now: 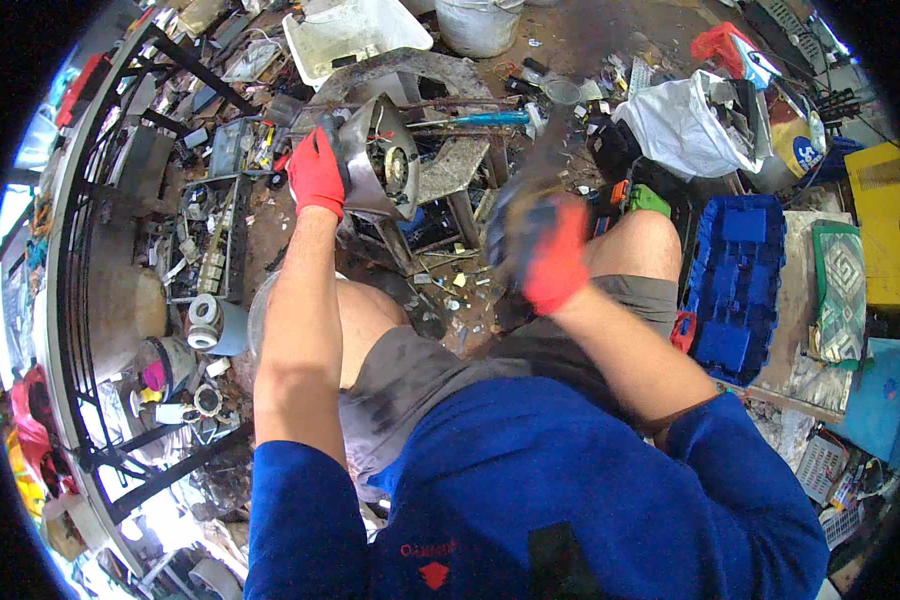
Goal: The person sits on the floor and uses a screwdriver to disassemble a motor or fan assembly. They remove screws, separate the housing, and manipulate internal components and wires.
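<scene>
My left hand (315, 172), in a red and dark glove, is closed on the edge of a grey metal housing (358, 165). The housing is tilted, and a round brass-coloured part (396, 168) shows inside it. It rests at a low, worn stand (457, 170) in front of me. Over my right thigh, my right hand (550, 255), gloved alike, is smeared by motion. Its fingers seem curled around something dark, too blurred to name; a dark streak runs up from it. Beyond the housing, a long tool with a blue handle (485, 119) lies across the stand.
A white tub (400, 35) and a white bucket (478, 28) stand at the back. To the right are a white sack (660, 125), a blue plastic tray (735, 290) and a yellow panel (880, 220). A metal rack (70, 260) lines the left. Scraps litter the floor.
</scene>
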Tool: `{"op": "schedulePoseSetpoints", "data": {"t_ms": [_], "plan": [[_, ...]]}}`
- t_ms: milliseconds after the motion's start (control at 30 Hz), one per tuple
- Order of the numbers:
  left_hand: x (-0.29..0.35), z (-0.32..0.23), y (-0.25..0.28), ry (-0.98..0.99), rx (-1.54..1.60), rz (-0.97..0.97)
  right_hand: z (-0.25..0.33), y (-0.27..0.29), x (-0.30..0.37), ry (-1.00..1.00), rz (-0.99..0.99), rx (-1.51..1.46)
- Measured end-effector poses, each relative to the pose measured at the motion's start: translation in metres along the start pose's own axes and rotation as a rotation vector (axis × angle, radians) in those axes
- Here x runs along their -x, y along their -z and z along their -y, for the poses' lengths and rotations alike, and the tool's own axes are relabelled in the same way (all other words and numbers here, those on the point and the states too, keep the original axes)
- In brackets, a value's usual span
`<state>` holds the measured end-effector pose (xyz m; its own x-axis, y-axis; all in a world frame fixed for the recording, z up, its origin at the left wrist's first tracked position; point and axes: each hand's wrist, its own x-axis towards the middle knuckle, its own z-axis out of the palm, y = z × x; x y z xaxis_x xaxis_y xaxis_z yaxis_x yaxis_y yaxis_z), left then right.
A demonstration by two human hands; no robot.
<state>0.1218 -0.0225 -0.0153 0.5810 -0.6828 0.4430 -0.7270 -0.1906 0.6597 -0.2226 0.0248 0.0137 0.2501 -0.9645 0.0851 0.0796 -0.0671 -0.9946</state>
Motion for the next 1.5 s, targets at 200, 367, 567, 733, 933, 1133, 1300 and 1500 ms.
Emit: {"op": "schedulePoseSetpoints", "data": {"t_ms": [200,367,567,733,933,1133,1300,1500], "plan": [[0.009,-0.025,0.005,-0.031,-0.087,0.05,-0.008,0.028,0.004,-0.338,0.151,0.592],[0.012,-0.002,0.017,-0.038,-0.095,0.034,0.143,0.033,-0.046,0.169,0.191,-0.048],[0.011,-0.032,0.005,-0.066,-0.053,0.066,0.028,0.009,-0.017,0.102,0.005,0.371],[-0.004,-0.002,-0.003,-0.085,-0.094,-0.039,-0.045,0.031,0.005,-0.414,0.306,0.666],[0.007,0.018,0.006,-0.067,-0.073,0.004,0.124,0.052,-0.019,0.007,-0.127,-0.123],[0.008,-0.015,0.0,-0.041,-0.027,0.074,0.076,0.015,-0.023,0.129,0.084,0.132],[-0.006,0.002,0.007,-0.052,0.011,-0.036,-0.048,0.007,0.024,-0.458,0.295,0.507],[0.016,0.006,0.012,-0.066,-0.006,0.022,0.064,0.08,-0.029,-0.241,0.035,-0.141]]}}
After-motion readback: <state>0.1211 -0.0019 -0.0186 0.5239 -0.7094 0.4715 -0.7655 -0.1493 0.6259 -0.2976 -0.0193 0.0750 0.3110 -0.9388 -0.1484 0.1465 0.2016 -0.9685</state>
